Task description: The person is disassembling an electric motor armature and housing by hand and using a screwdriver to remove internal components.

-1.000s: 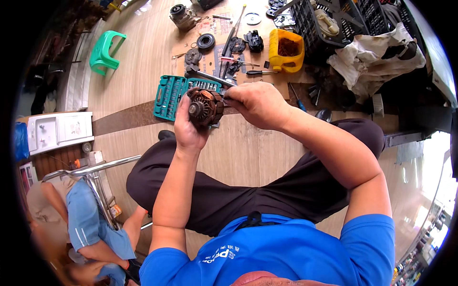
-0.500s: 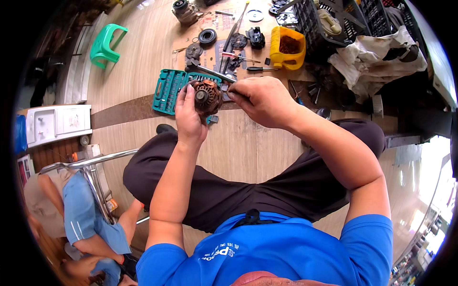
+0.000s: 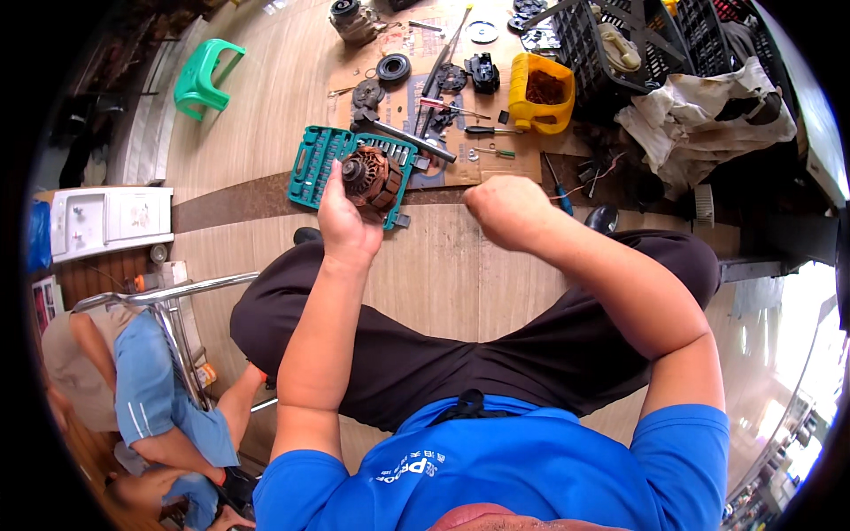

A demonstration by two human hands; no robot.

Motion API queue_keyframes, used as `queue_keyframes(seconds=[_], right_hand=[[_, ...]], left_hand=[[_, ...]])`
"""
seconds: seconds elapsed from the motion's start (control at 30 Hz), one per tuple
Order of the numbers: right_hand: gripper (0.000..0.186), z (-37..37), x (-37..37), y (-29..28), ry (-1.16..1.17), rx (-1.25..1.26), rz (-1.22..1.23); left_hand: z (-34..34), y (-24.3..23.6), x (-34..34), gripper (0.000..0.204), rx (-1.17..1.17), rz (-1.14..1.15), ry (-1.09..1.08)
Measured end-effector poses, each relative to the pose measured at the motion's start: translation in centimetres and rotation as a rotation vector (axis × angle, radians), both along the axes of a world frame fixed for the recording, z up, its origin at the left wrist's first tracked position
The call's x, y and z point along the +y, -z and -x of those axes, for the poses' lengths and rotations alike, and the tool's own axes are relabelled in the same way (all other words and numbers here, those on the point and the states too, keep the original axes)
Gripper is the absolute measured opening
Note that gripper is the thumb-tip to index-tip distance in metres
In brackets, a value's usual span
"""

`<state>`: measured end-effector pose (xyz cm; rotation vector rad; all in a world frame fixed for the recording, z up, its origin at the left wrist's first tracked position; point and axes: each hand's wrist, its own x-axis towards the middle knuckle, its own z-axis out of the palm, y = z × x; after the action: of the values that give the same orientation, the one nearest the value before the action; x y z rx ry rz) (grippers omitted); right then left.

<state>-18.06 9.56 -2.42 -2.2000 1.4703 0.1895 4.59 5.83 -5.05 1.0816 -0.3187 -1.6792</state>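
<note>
My left hand [image 3: 343,217] is wrapped round a brown, copper-wound motor rotor [image 3: 370,181], holding it up with its round end and centre shaft facing me. Behind it lies a green socket set case [image 3: 314,146], partly covered by the rotor. My right hand [image 3: 509,211] hangs to the right, apart from the rotor, closed in a fist. Its fingers are turned away, so anything inside them is hidden. Beyond the hands a hammer [image 3: 412,140] rests with its handle end toward my right hand. A small green-handled screwdriver [image 3: 496,152] lies beyond that fist.
Cardboard [image 3: 522,168] carries a black pulley ring [image 3: 393,68], a black-handled screwdriver [image 3: 491,130] and loose parts. A cut yellow jug [image 3: 553,115] and black crate [image 3: 611,71] stand at the right. A green stool [image 3: 204,80] is at far left; another person [image 3: 150,372] sits at left.
My right hand has drawn away from the rotor, to the right and nearer me. The rotor has tilted in my left hand, showing more of its side.
</note>
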Motion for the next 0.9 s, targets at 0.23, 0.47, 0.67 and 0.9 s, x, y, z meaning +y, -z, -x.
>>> queue_keyframes(seconds=[0.23, 0.47, 0.67, 0.9], right_hand=[[0.009, 4.3, -3.2, -0.1, 0.232, 0.009, 0.364], [0.013, 6.6, -4.0, -2.9, 0.310, -0.021, 0.507], [0.016, 6.9, -3.3, -3.1, 0.312, -0.262, 0.366], [0.011, 5.0, -2.3, -0.9, 0.137, -0.243, 0.162]], left_hand=[[-0.7, -0.6, -0.2, 0.039, 0.136, 0.022, 0.165], [-0.3, -1.3, 0.2, 0.037, 0.098, 0.105, 0.230], [-1.8, -1.1, -0.1, 0.042, 0.339, 0.100, 0.119], [-1.7, -2.9, 0.5, 0.048, 0.482, 0.264, 0.091]])
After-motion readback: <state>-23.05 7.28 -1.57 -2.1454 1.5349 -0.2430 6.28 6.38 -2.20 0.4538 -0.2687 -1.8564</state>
